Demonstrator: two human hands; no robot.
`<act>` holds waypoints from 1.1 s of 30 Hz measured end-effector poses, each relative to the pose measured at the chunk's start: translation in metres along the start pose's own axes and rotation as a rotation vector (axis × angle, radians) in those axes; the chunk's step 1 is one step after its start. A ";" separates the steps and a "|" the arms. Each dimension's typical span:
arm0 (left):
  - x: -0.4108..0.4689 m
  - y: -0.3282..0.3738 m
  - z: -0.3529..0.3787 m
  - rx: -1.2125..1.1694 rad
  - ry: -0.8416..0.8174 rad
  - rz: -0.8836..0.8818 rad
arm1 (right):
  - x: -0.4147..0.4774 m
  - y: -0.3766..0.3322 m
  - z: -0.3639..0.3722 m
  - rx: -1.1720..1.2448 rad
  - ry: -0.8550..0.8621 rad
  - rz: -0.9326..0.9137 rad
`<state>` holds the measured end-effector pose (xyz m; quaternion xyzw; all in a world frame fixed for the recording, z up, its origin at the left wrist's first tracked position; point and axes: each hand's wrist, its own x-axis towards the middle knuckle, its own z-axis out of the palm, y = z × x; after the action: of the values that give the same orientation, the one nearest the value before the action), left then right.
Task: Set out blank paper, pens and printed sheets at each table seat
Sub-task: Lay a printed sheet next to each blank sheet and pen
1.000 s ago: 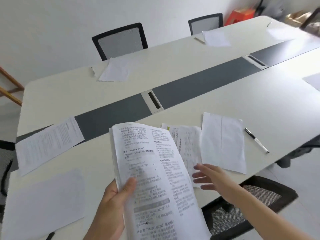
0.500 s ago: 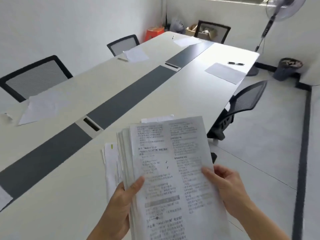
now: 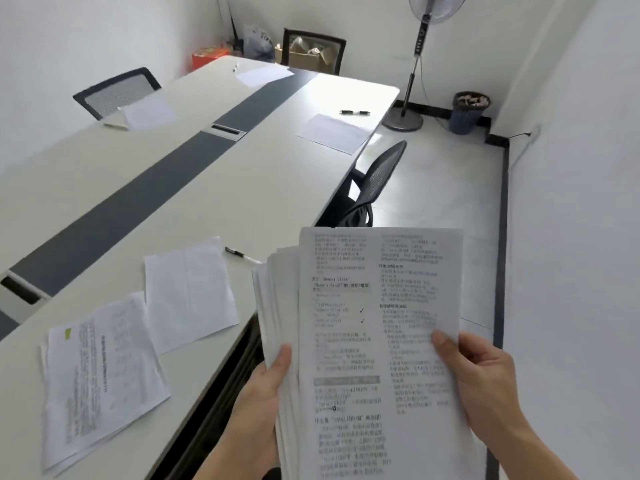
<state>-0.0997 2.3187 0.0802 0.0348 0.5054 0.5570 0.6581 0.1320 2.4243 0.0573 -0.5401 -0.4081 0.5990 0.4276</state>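
While the left hand [image 3: 263, 393] and the right hand [image 3: 478, 379] each grip one side of the stack of printed sheets [image 3: 363, 341], held up just off the table [image 3: 277, 188] edge, the right thumb should slide only the top page loose. The near seat has its printed sheet [image 3: 100, 375], blank paper [image 3: 188, 292] and pen [image 3: 240, 255]. The next seat has only the far blank paper [image 3: 334, 131] and far pen [image 3: 354, 112], so the page likely belongs flat beside them.

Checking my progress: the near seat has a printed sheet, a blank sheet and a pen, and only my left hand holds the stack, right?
Not quite: the head view shows both the left hand and the right hand holding the stack of printed sheets. The rest is right.
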 end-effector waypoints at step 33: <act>0.384 0.216 0.187 0.159 0.180 0.120 | 0.464 -0.101 -0.019 -0.073 0.164 0.136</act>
<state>-0.1689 2.7920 0.0625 0.0672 0.6020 0.5544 0.5707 0.1350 2.8977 0.0131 -0.6288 -0.3557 0.5654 0.3980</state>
